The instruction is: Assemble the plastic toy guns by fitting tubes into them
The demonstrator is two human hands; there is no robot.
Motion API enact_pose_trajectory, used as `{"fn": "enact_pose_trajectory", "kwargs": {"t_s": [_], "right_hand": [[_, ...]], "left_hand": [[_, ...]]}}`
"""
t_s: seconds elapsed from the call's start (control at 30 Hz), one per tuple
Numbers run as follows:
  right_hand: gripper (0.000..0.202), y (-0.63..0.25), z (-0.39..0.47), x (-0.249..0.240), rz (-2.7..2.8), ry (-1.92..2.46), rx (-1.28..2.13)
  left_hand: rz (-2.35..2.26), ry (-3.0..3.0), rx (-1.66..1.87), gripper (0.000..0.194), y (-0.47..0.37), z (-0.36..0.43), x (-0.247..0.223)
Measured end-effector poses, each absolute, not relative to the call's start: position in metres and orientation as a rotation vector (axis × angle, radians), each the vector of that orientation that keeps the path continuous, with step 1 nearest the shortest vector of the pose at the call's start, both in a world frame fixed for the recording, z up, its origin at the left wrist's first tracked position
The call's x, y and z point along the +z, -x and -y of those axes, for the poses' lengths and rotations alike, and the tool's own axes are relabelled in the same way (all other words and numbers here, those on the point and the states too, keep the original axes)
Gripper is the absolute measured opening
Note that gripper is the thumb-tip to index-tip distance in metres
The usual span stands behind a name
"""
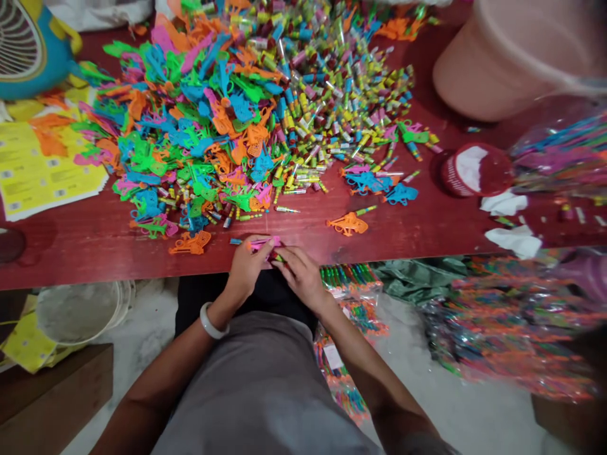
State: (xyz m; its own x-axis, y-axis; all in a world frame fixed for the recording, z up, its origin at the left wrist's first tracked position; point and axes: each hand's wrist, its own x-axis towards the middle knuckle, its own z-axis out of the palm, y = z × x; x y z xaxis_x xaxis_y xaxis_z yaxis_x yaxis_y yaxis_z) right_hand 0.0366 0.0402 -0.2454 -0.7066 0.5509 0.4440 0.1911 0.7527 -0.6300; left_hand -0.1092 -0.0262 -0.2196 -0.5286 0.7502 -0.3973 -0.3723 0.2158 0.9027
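Observation:
At the table's front edge, my left hand point(247, 268) is closed around a small pink plastic toy piece point(265, 241). My right hand point(301, 275) meets it there, its fingers pinched on a small coloured tube point(277, 257), mostly covered by the fingers. A blue-ended tube point(235, 241) lies beside my left fingertips. To the left rests an orange toy piece point(190, 242); another orange toy piece point(348, 224) lies to the right with a tube touching it. Beyond my hands spreads a pile of coloured toy pieces point(190, 133), merging rightward into a heap of small capped tubes point(327, 101).
Yellow printed sheets point(42, 170) and a blue fan point(28, 50) occupy the left side. On the right stand a large pinkish bucket point(488, 82) and a red basket point(455, 174). Bagged toys point(516, 328) lie below the red table point(303, 221), with a white bucket point(80, 313) at left.

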Motion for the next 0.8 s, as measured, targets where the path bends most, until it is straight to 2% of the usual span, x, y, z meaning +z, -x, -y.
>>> {"fn": "enact_pose_trajectory", "kwargs": {"t_s": [0.13, 0.23, 0.37, 0.8], "right_hand": [[0.022, -0.029, -0.052, -0.239, 2.129, 0.811, 0.957], [0.015, -0.025, -0.061, -0.239, 2.139, 0.823, 1.051], [0.016, -0.023, -0.06, -0.241, 2.079, 0.857, 1.194], [0.012, -0.026, -0.06, -0.24, 2.082, 0.811, 1.288]], "left_hand": [[-1.511, -0.297, 1.516, 0.031, 0.116, 0.026, -0.223], [-1.502, -0.292, 1.507, 0.031, 0.119, 0.028, -0.223], [-1.485, -0.257, 1.501, 0.031, 0.119, 0.027, -0.221], [-1.52, -0.251, 1.502, 0.031, 0.116, 0.031, -0.223]]}}
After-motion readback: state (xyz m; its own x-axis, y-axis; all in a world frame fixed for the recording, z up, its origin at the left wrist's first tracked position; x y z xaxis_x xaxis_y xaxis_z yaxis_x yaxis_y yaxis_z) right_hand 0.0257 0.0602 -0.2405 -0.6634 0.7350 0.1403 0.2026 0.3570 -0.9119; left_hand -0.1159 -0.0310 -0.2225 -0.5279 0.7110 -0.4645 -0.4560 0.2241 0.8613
